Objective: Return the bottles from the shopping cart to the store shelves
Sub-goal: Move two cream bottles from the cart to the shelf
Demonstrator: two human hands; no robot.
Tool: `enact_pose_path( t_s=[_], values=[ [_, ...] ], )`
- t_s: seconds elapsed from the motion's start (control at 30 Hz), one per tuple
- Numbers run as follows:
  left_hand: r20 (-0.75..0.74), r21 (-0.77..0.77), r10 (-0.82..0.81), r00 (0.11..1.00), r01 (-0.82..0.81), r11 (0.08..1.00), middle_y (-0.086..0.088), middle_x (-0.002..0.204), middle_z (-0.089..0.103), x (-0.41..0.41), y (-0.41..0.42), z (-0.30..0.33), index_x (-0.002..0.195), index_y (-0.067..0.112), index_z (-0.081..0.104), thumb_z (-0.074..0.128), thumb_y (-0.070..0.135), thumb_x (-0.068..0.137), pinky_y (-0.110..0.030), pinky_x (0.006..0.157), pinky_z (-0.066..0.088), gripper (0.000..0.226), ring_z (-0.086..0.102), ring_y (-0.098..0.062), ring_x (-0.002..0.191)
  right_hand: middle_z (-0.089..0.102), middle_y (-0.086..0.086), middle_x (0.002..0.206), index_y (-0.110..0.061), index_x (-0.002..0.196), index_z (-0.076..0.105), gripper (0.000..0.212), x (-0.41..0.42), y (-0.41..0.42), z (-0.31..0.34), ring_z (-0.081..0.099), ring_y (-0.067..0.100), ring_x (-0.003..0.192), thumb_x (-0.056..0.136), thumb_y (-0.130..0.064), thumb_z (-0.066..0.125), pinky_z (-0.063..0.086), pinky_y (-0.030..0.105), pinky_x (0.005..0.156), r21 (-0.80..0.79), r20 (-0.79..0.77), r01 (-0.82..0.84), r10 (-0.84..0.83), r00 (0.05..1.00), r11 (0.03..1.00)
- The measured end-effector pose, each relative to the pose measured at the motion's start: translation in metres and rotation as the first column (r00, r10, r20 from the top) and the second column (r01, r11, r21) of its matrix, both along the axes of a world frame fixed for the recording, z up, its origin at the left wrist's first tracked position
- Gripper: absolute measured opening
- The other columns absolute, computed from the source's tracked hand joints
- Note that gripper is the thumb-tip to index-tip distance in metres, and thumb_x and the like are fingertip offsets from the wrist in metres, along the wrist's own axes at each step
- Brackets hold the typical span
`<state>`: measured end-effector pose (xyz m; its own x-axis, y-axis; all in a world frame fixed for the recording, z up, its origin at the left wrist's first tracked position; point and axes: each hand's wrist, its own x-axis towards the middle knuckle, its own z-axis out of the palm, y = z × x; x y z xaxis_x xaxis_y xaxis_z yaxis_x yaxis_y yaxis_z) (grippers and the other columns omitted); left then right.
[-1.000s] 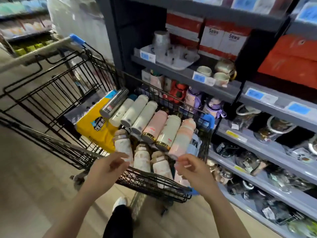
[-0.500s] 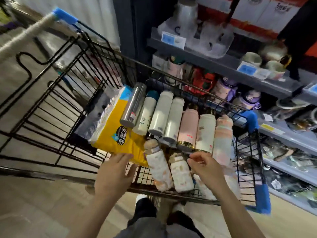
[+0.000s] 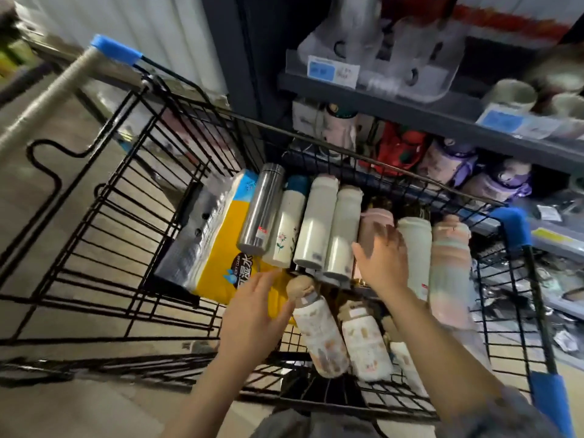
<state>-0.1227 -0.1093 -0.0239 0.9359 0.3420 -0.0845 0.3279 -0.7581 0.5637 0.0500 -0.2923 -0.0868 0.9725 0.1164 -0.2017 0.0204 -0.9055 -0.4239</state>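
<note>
The shopping cart (image 3: pixel 94 235) stands in front of the store shelves (image 3: pixel 442 118), just beside them. In its basket a tissue pack (image 3: pixel 218 241) lies at the left. To its right a row of bottles (image 3: pixel 316 226) lies side by side, tops toward the shelves. Nearer the person, three smaller bottles (image 3: pixel 319 333) lie before that row. Mugs (image 3: pixel 512 93) sit on the upper shelf.

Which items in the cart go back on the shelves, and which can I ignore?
For the job: steel bottle, flower-print bottle, two cream bottles, pink bottle, pastel striped bottle, patterned bottles near the person, shelf.

Ignore: yellow tissue pack, cart.
</note>
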Motion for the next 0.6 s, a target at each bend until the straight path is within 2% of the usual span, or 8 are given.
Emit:
enact_pose_path(
  t_s=[0.07, 0.13, 0.23, 0.3, 0.43, 0.5, 0.6],
  values=[
    [0.047, -0.048, 0.027, 0.999, -0.025, 0.999, 0.007, 0.138, 0.041, 0.044, -0.004, 0.003, 0.139, 0.025, 0.044, 0.059, 0.046, 0.089, -0.027, 0.098, 0.039, 0.056, 0.042, -0.008, 0.122, 0.038, 0.019, 0.145, -0.012, 0.144, 0.036, 0.069, 0.008, 0.000, -0.019, 0.036, 0.040, 0.133, 0.088, -0.052, 0.036, 0.031, 0.053, 0.110, -0.065, 0.043, -0.039, 0.042, 0.998, 0.997],
    [0.076, -0.061, 0.042, 0.996, -0.037, 0.997, 0.004, 0.140, 0.039, 0.087, -0.007, -0.005, 0.141, 0.023, 0.041, 0.059, 0.046, 0.090, -0.029, 0.103, 0.036, 0.059, 0.039, -0.010, 0.126, 0.041, 0.021, 0.143, -0.011, 0.140, 0.044, 0.066, 0.007, -0.002, -0.034, 0.039, 0.043, 0.129, 0.086, -0.045, 0.029, 0.032, 0.057, 0.108, -0.096, 0.066, -0.084, 0.091, 0.994, 0.992],
    [0.033, -0.015, 0.045, 0.998, -0.044, 0.999, -0.005, 0.143, 0.039, 0.135, -0.013, -0.035, 0.144, 0.019, 0.036, 0.059, 0.048, 0.089, -0.039, 0.105, 0.038, 0.067, 0.040, -0.023, 0.129, 0.044, 0.025, 0.141, -0.007, 0.136, 0.051, 0.060, 0.006, -0.005, -0.044, 0.041, 0.047, 0.127, 0.086, -0.037, 0.036, 0.030, 0.055, 0.109, -0.055, 0.125, -0.077, 0.083, 0.989, 0.996],
    [-0.030, 0.003, 0.063, 0.998, -0.063, 0.998, -0.009, 0.143, 0.038, 0.156, -0.017, -0.055, 0.148, 0.018, 0.030, 0.059, 0.050, 0.088, -0.040, 0.103, 0.038, 0.073, 0.040, -0.027, 0.129, 0.046, 0.026, 0.139, -0.004, 0.134, 0.053, 0.060, 0.007, -0.005, -0.047, 0.041, 0.048, 0.126, 0.084, -0.036, 0.040, 0.031, 0.054, 0.108, -0.022, 0.166, -0.070, 0.073, 0.983, 0.997],
    [-0.194, 0.011, 0.073, 0.978, -0.072, 0.997, -0.015, 0.149, 0.028, 0.176, -0.022, -0.080, 0.154, 0.026, 0.007, 0.057, 0.055, 0.087, -0.042, 0.106, 0.034, 0.088, 0.032, -0.033, 0.135, 0.047, 0.026, 0.139, -0.004, 0.134, 0.053, 0.061, 0.010, -0.007, -0.051, 0.044, 0.047, 0.126, 0.083, -0.036, 0.043, 0.032, 0.054, 0.109, -0.007, 0.187, -0.065, 0.065, 0.980, 0.998],
    [-0.218, 0.055, 0.090, 0.972, -0.079, 0.995, -0.014, 0.149, 0.030, 0.179, -0.025, -0.081, 0.154, 0.028, 0.000, 0.054, 0.057, 0.088, -0.042, 0.104, 0.034, 0.090, 0.033, -0.034, 0.133, 0.047, 0.025, 0.139, -0.005, 0.134, 0.054, 0.061, 0.010, -0.008, -0.053, 0.045, 0.047, 0.126, 0.082, -0.036, 0.044, 0.033, 0.053, 0.108, -0.010, 0.203, -0.067, 0.067, 0.977, 0.998],
    [-0.199, 0.068, 0.122, 0.972, -0.110, 0.992, -0.015, 0.146, 0.034, 0.182, -0.027, -0.083, 0.153, 0.029, 0.000, 0.055, 0.056, 0.088, -0.040, 0.102, 0.035, 0.089, 0.036, -0.033, 0.131, 0.046, 0.022, 0.142, -0.007, 0.135, 0.053, 0.061, 0.011, -0.007, -0.054, 0.042, 0.044, 0.129, 0.083, -0.038, 0.046, 0.032, 0.052, 0.109, -0.016, 0.215, -0.061, 0.063, 0.975, 0.998]
  ],
)
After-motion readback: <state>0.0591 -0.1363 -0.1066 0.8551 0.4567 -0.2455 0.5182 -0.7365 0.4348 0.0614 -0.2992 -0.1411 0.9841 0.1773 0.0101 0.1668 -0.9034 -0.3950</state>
